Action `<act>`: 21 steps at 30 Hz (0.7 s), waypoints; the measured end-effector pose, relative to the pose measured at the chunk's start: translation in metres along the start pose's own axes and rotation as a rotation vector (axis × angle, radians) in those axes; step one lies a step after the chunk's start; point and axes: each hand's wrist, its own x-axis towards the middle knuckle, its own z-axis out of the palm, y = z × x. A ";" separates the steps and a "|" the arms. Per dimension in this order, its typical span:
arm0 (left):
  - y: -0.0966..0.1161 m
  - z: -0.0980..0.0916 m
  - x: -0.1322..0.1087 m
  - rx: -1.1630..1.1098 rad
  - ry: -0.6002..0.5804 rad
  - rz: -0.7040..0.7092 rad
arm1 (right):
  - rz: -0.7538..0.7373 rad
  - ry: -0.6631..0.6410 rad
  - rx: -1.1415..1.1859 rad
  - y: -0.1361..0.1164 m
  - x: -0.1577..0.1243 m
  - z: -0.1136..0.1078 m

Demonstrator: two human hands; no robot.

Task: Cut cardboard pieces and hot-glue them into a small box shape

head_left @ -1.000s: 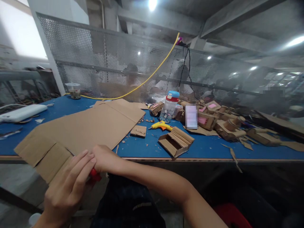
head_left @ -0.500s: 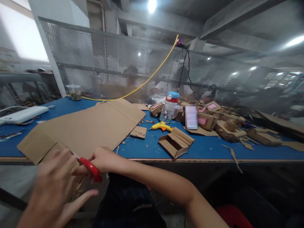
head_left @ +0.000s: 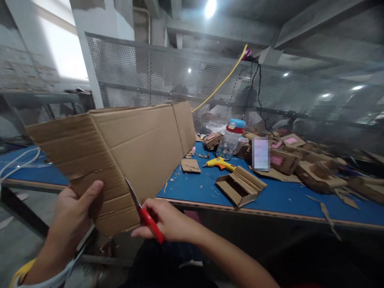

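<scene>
A large creased cardboard sheet [head_left: 141, 140] stands tilted up over the table's front left edge. My left hand [head_left: 72, 212] grips its lower left flap, thumb on the near face and fingers hidden behind. Red-handled scissors [head_left: 151, 226] are in my right hand [head_left: 165, 220], with fingers closed around the handles. One scissor blade lies over the near face of the cardboard along the fold, pointing up and left; the other blade does not show.
On the blue table [head_left: 195, 190] lie a yellow glue gun [head_left: 220, 163], a small open cardboard box [head_left: 240, 187] and a cardboard scrap [head_left: 191, 166]. Behind them stand a clear bottle [head_left: 229, 142], a phone with a blurred screen [head_left: 261, 154] and several cardboard pieces [head_left: 318, 172]. A perforated metal screen [head_left: 168, 80] rises behind.
The cardboard sheet has been lifted from lying flat to a tilted stance. My left hand has taken hold of its flap. The scissors have moved onto the fold, and the view has shifted left.
</scene>
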 end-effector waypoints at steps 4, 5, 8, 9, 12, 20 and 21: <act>0.012 0.021 -0.016 -0.029 -0.049 0.023 | 0.060 -0.020 0.204 0.009 -0.014 -0.008; 0.012 0.024 -0.017 -0.046 -0.076 0.046 | 0.072 -0.046 0.299 0.012 -0.018 -0.011; 0.009 0.032 -0.015 -0.106 -0.157 0.081 | 0.017 -0.113 0.526 0.018 -0.030 -0.019; 0.009 0.035 -0.014 -0.114 -0.171 0.099 | -0.011 -0.127 0.558 0.019 -0.033 -0.021; 0.014 0.046 -0.015 -0.113 -0.206 0.135 | -0.058 -0.145 0.560 0.015 -0.041 -0.031; 0.041 0.059 -0.023 -0.180 -0.381 -0.026 | 0.011 -0.091 0.439 -0.023 -0.038 -0.055; 0.043 0.060 -0.022 -0.177 -0.407 -0.033 | 0.039 -0.072 0.417 -0.026 -0.036 -0.056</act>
